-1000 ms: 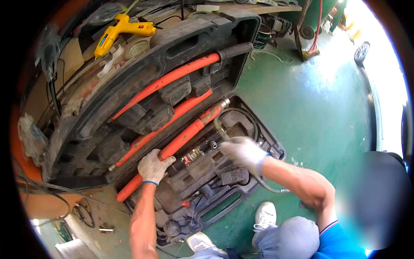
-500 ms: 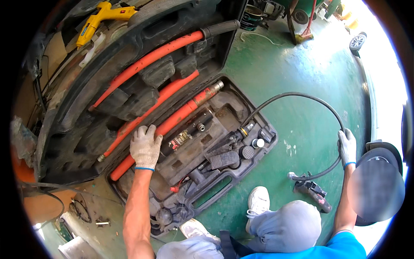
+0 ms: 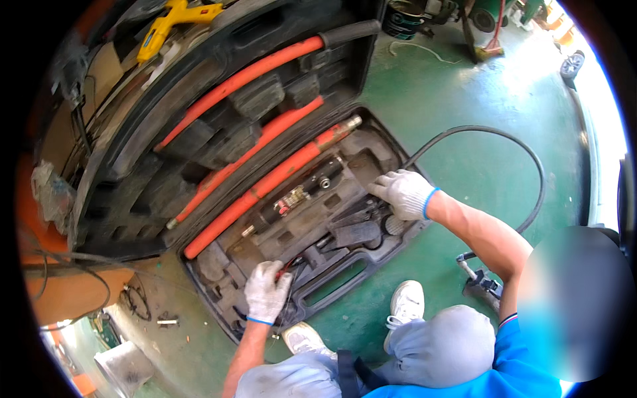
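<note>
My left hand [image 3: 267,292], in a white knit glove, is at the near-left part of an open black tool case [image 3: 332,295]. Its fingers curl down beside a small red-tipped part [image 3: 285,270]; what they hold is hidden. My right hand [image 3: 403,192], gloved too, closes over the case-side end of a black hydraulic hose [image 3: 501,130], covering its coupler. From there the hose arcs right and back down to a hand pump unit [image 3: 483,288] on the floor. A black cylinder ram [image 3: 298,196] and a long red tube [image 3: 272,182] lie in the case.
Two more red bars [image 3: 245,78] [image 3: 259,146] sit in the raised lid at the left. A yellow glue gun [image 3: 169,30] lies beyond it. My white shoes [image 3: 406,302] stand near the case's front edge. A bucket [image 3: 403,20] and a broom [image 3: 490,52] are at the back.
My left hand has come from the red tube down to the case's near-left part. My right hand has let go of the hose's outer loop and moved left to its coupler end.
</note>
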`<state>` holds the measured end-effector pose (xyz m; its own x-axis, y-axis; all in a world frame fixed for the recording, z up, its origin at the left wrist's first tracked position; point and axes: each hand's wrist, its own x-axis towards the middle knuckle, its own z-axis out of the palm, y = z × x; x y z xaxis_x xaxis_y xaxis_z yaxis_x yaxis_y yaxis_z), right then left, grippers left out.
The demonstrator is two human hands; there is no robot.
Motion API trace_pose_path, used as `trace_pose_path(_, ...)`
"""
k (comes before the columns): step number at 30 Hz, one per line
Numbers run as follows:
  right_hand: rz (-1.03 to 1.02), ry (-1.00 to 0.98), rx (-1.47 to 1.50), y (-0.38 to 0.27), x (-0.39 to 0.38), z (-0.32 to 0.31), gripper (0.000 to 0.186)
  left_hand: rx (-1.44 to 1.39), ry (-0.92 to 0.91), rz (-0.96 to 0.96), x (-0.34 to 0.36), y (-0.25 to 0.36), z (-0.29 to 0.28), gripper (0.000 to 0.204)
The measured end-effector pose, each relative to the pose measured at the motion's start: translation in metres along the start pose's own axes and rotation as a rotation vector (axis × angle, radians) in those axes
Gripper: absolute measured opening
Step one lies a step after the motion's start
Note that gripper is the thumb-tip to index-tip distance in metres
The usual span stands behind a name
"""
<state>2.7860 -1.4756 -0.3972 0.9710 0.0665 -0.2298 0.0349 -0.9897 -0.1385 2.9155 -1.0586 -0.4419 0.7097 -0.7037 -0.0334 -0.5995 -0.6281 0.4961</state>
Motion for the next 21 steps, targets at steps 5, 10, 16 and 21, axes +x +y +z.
trace_pose_path(5,-0.01,-0.23,-0.057,0.001,0.029,0.012,0.059,-0.051,0.004,-0.079,-0.012,0.001,0.006,0.031)
trace_pose_path(10,-0.027,-0.094,-0.038,-0.008,0.031,-0.018,0.04,-0.052,-0.054,-0.163,-0.011,0.0,0.006,0.033)
trace_pose_path(16,0.09,0.069,0.122,-0.022,0.026,-0.083,0.053,-0.118,-0.036,-0.254,-0.014,-0.004,0.01,0.03)
trace_pose_path(21,0.08,0.159,0.203,-0.045,0.048,-0.047,0.049,-0.111,0.004,-0.246,-0.012,0.002,0.013,0.029)
